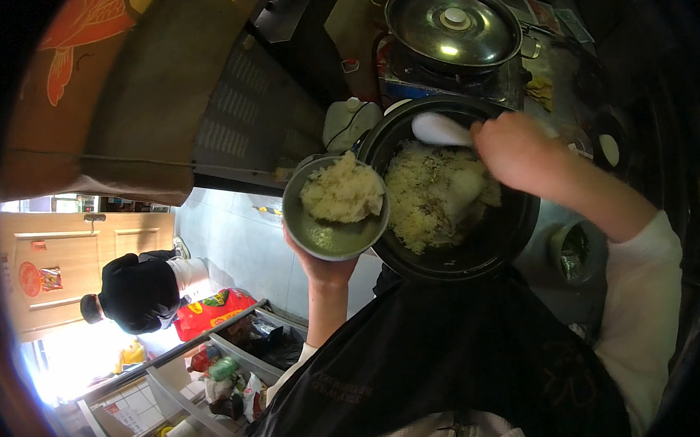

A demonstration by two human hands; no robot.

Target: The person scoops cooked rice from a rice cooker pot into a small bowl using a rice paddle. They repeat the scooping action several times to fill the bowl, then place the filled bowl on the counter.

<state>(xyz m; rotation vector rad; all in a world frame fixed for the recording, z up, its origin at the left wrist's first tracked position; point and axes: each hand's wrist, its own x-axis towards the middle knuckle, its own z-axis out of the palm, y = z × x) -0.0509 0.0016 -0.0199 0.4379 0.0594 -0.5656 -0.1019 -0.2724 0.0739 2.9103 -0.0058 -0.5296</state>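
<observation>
My left hand holds up a round bowl from below, beside the left rim of a wide black pot. A mound of cooked rice lies on the upper side of the bowl. In my right hand is a white rice paddle, its blade over the upper part of the pot. More cooked rice covers the pot's left and middle, partly veiled by steam or blur. My right fingers hide the paddle's handle.
Beyond the pot, a lidded metal pan sits on a stove. A whitish plastic jug stands left of the pot, a small container right of it. A person in black bends near a wooden door, far left. Open bins stand lower left.
</observation>
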